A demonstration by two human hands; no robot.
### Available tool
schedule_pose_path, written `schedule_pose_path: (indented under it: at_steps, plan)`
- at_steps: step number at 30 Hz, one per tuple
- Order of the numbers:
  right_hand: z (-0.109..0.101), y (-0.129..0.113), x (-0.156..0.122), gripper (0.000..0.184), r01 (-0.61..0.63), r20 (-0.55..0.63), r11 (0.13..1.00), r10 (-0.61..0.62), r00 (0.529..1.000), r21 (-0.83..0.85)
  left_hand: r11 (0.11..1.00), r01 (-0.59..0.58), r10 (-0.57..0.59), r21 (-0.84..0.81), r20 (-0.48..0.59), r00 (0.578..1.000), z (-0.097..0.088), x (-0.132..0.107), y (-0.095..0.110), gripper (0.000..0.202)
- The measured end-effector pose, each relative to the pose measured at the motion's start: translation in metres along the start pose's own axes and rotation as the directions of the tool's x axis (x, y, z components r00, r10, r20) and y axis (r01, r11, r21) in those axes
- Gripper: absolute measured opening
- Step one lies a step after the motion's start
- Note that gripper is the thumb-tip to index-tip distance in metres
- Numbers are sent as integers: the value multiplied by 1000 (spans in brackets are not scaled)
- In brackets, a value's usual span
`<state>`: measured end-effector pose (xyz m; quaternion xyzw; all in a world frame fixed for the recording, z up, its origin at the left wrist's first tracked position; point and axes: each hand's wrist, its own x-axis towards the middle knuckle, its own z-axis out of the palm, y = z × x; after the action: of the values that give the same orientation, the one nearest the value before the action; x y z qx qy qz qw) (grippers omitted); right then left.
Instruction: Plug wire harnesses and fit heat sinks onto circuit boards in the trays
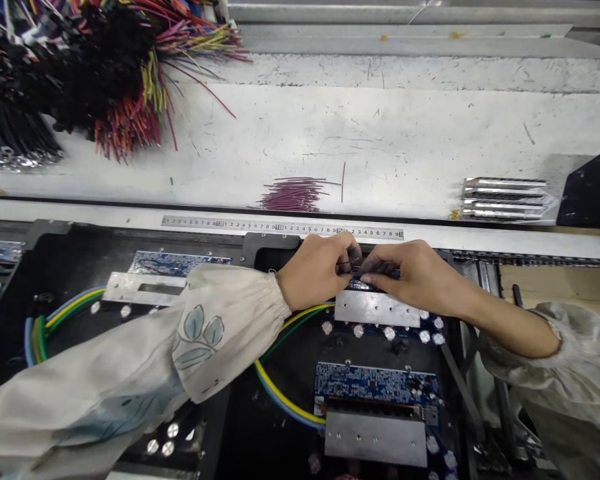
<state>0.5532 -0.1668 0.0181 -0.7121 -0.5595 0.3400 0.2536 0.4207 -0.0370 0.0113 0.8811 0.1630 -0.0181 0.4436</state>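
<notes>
Both hands meet over the upper blue circuit board [361,285], which sits in a black panel and is mostly covered by them. My left hand [323,267] has its fingers pinched together at the board's top edge; what they hold is too small to make out. Facing it from the right, my right hand [410,277] also pinches, its fingertips close to the left ones and their contents hidden. Just below the fingers lies a flat silver metal plate [375,309] with round capacitors along its lower edge. Yellow, green and blue wires [287,413] curve in from the left.
A lower circuit board [375,382] carries another metal plate [375,437]. Beyond the ruler strip [280,227] lies a pile of short purple wires [294,194]. Bundled wires [100,73] fill the back left; stacked metal bars [504,199] stand at right.
</notes>
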Motion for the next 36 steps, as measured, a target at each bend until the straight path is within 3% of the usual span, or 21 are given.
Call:
schedule_pose_path:
  at_steps: [5, 11, 21, 26, 29, 33, 36]
  plan:
    - [-6, 2, 1, 10, -39, 87, 997, 33, 996, 63, 1000, 5, -6, 28, 36, 999, 0, 3, -1, 38]
    - [-11, 2, 5, 13, -47, 210, 989, 17, 978, 138, 999, 42, -40, -20, 94, 995, -2, -1, -3, 35]
    - [-10, 1, 7, 13, -23, 211, 994, -1, 977, 109, 997, 52, -46, -51, 112, 993, -5, -2, -3, 35]
    - [-7, -1, 9, 18, 19, 212, 992, -46, 976, 127, 999, 34, -34, -5, 93, 995, -1, 0, -5, 35]
    - [-6, 2, 11, 21, 12, 217, 994, -36, 975, 112, 998, 23, -30, 62, 113, 993, -10, 0, 4, 38]
    - [-12, 6, 2, 18, 122, 179, 991, -110, 978, -55, 967, -58, 57, 247, 10, 998, -38, -32, 25, 39]
    - [-18, -9, -17, 19, 204, 8, 943, -209, 978, -264, 928, -111, 124, 356, -16, 992, -45, -81, 34, 35]
